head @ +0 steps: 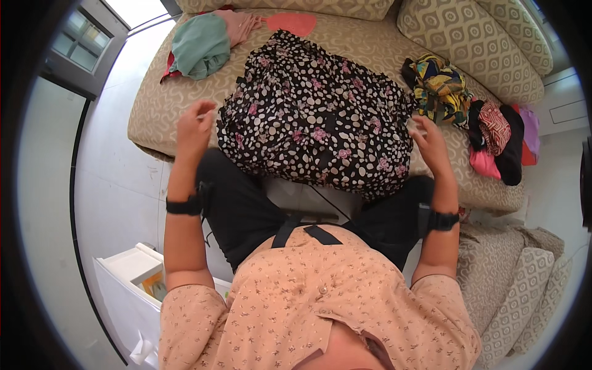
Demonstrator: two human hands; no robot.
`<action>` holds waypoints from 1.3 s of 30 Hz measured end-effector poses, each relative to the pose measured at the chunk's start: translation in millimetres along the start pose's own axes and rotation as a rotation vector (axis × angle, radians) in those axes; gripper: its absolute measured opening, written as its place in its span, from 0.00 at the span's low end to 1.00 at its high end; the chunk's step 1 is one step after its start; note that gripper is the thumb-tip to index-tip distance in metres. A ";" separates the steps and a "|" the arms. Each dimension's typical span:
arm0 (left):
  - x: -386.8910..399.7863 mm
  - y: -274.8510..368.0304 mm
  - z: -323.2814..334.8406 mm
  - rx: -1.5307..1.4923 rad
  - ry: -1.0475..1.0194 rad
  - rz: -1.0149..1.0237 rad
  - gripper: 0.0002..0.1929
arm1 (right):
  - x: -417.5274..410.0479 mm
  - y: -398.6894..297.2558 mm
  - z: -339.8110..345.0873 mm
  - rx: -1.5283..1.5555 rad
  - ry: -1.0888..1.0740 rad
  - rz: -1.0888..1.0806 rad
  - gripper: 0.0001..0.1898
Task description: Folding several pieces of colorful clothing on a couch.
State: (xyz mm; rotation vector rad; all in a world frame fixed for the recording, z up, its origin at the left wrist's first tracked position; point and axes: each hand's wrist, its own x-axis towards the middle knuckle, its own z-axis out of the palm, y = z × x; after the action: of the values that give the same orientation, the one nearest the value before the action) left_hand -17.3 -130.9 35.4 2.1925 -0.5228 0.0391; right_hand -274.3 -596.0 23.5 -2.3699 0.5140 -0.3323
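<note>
A black garment [319,111] with white pebble-like spots and pink roses lies spread on the sofa seat before me. Its front edge hangs over the seat between my knees. My left hand [196,129] is raised just beside the garment's left edge, fingers loosely bent and holding nothing. At the opposite edge, my right hand [429,141] hovers with its fingers apart and curved. Its fingertips are close to the fabric; whether they touch it is hard to tell.
The patterned sofa [152,111] bears a pale green garment [201,46], a pink cloth [240,25] and a coral flat piece [293,23]. A colourful printed cloth [439,88] and a pile of black cloth [511,152] lie right. A white stand [134,266] is at lower left.
</note>
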 end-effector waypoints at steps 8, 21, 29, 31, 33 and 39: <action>118.9 24.9 106.0 0.153 -0.106 0.382 0.17 | 108.8 24.8 49.1 -0.181 0.098 -0.151 0.25; 173.1 19.7 191.4 0.389 -0.291 0.368 0.38 | 114.3 -24.7 60.6 0.080 -0.219 0.220 0.18; 200.0 15.2 182.9 0.383 -0.566 0.327 0.29 | 112.5 -68.7 15.1 0.846 -0.164 0.134 0.14; 201.1 22.7 170.0 0.418 -0.596 0.294 0.23 | 110.9 -58.2 -5.5 0.680 -0.138 0.109 0.13; 200.2 21.1 156.8 0.304 -0.499 0.265 0.22 | 109.3 -51.8 -19.6 0.598 0.012 0.041 0.11; 213.2 51.3 92.2 -0.344 -0.387 0.170 0.14 | 131.0 -74.9 -49.0 0.599 0.243 0.105 0.13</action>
State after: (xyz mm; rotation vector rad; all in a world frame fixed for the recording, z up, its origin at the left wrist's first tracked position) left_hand 143.5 -304.5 59.8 1.8178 -0.8633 -0.3655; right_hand -155.3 -630.5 122.6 -1.7272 0.5553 -0.6337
